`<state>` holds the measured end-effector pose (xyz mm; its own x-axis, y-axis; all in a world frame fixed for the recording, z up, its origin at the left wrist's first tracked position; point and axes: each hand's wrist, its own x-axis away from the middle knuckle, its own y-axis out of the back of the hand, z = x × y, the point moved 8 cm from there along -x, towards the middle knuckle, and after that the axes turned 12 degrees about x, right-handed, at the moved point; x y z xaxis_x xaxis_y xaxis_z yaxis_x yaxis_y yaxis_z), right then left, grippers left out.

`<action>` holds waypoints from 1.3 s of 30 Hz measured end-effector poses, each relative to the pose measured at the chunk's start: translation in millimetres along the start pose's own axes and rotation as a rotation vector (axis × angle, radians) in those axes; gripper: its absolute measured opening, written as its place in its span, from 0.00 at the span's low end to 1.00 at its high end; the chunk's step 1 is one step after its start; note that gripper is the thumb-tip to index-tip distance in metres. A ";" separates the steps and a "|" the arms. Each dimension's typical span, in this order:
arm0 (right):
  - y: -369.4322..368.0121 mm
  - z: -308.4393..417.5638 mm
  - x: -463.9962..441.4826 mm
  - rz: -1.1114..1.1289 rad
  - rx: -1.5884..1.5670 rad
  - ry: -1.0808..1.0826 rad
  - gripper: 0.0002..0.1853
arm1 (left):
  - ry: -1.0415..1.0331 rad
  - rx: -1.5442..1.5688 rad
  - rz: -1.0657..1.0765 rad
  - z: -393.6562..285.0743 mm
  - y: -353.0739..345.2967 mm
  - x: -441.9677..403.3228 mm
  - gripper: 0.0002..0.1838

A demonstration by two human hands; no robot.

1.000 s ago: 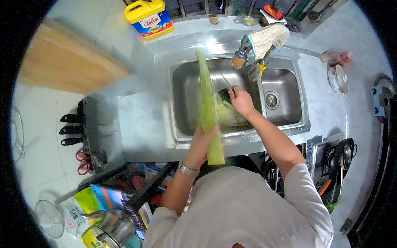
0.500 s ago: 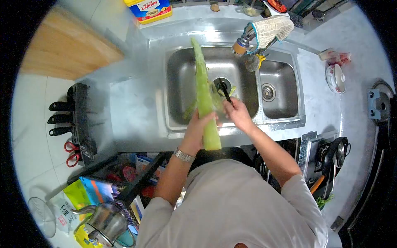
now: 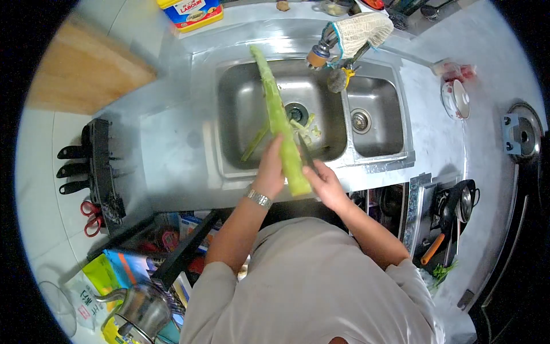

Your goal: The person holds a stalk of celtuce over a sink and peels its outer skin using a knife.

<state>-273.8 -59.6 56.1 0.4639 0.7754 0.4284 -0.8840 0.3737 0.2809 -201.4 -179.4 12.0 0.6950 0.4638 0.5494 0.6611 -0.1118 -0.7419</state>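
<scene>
A long, pale-green celtuce stalk [image 3: 276, 112] slants over the large sink basin [image 3: 238, 109], its narrow tip away from me and its thick end near my body. My left hand [image 3: 271, 170] is closed around its lower part from the left side. On the right, my right hand [image 3: 326, 186] grips a small dark-bladed knife [image 3: 305, 150], the blade lying along the stalk's right edge. Part of the knife's handle is hidden in the fingers. Green peel strips [image 3: 255, 143] lie in the basin, several of them around the drain [image 3: 296, 112].
A tap [image 3: 318, 55] draped with a cloth glove [image 3: 361, 35] overhangs the basin. To the right sits a smaller basin [image 3: 378, 100]. A knife rack [image 3: 103, 166] stands at left, a kettle [image 3: 143, 309] lower left, and a white bowl [image 3: 456, 99] on the right counter.
My right hand has drawn the knife back toward my body along the stalk's right side. The stalk tilts slightly more, and the whole view has shifted a little.
</scene>
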 end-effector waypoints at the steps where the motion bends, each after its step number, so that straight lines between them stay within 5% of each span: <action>1: 0.8 -10.0 -2.4 -0.115 0.082 -0.016 0.21 | 0.003 -0.004 0.004 2.2 -2.8 -2.2 0.22; 5: 0.2 8.6 4.7 0.024 -0.241 -0.062 0.22 | 0.023 0.021 -0.077 4.2 -1.8 -8.3 0.23; 11: 5.9 23.8 4.7 -0.017 -0.077 -0.017 0.22 | 0.125 0.042 -0.077 0.9 -14.1 -10.8 0.28; 13: 11.9 37.4 6.7 -0.072 0.204 -0.033 0.23 | 0.121 0.065 -0.078 1.1 -9.5 -17.4 0.29; 23: 16.0 41.8 22.6 -0.106 0.067 0.058 0.22 | 0.090 0.035 -0.097 -2.6 -20.8 -17.5 0.25; 25: 29.1 58.9 32.6 -0.125 0.168 0.067 0.14 | 0.093 0.031 -0.038 -3.3 -29.5 -16.3 0.26; 34: 72.6 76.5 68.6 -0.341 0.606 0.231 0.08 | 0.047 0.094 -0.036 -21.1 -57.5 -15.1 0.24; 39: 69.3 130.8 93.5 -0.313 0.966 0.542 0.08 | 0.058 0.118 -0.031 -18.9 -60.2 -21.1 0.23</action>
<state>-284.1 -27.8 228.0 0.3626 0.9220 -0.1356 -0.2125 0.2234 0.9513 -250.5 -199.0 52.3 0.6921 0.4133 0.5918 0.6473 0.0075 -0.7622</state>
